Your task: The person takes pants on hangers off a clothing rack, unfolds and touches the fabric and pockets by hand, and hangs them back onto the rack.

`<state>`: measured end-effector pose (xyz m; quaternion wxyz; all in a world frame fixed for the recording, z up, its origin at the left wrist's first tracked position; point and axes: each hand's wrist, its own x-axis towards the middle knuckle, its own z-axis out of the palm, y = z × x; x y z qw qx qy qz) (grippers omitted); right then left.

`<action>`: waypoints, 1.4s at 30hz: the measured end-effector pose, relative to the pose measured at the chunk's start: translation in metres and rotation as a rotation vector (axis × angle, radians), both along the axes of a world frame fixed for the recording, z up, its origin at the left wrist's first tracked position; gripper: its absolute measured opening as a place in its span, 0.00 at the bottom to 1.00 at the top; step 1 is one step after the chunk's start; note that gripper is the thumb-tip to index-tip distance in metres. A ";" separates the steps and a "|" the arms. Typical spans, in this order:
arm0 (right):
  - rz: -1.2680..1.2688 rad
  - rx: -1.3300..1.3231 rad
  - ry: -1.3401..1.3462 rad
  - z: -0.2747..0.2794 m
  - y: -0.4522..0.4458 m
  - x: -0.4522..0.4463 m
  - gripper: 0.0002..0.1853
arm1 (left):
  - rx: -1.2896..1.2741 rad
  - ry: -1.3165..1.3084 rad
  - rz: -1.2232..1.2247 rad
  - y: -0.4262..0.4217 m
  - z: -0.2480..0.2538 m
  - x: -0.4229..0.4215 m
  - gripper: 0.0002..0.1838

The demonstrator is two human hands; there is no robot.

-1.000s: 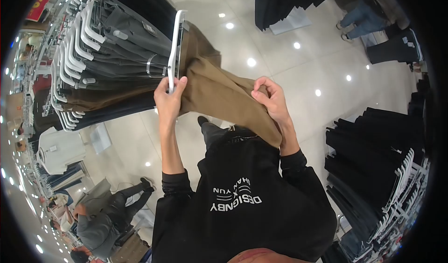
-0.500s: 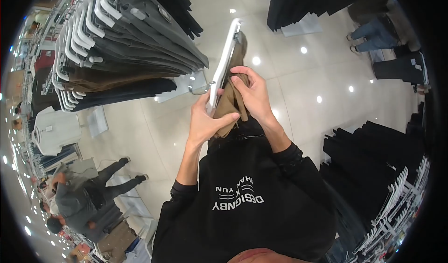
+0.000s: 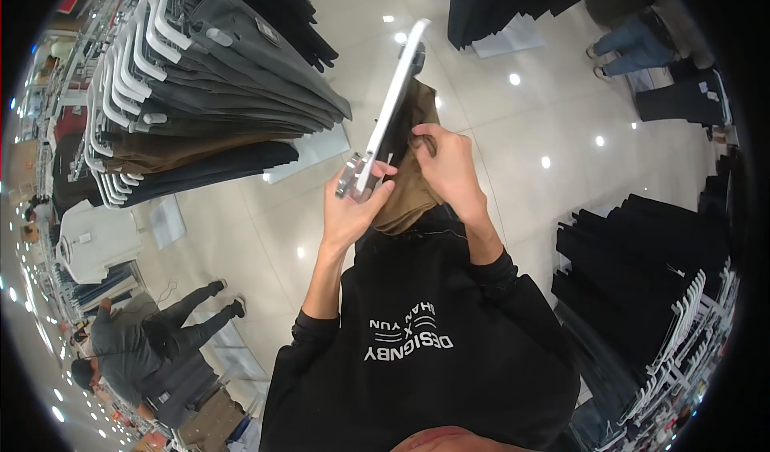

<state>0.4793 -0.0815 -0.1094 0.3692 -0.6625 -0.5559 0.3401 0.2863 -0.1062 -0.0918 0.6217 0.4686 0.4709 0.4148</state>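
Holding one hanger (image 3: 392, 103), left hand (image 3: 349, 218); pinching one brown garment (image 3: 408, 203), right hand (image 3: 453, 171).

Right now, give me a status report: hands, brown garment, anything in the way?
Left hand gripping white hanger near its lower end. Right hand pinching brown garment alongside. Nothing seen blocking; grey garments hang apart, left.

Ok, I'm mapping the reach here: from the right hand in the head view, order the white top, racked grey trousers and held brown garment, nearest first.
1. Held brown garment, touching the right hand.
2. Racked grey trousers, hanging at upper left.
3. White top, at the picture's far left.
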 end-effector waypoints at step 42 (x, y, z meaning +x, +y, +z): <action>0.232 -0.114 0.982 -0.008 -0.015 -0.010 0.23 | 0.029 0.037 0.064 -0.001 -0.027 0.016 0.16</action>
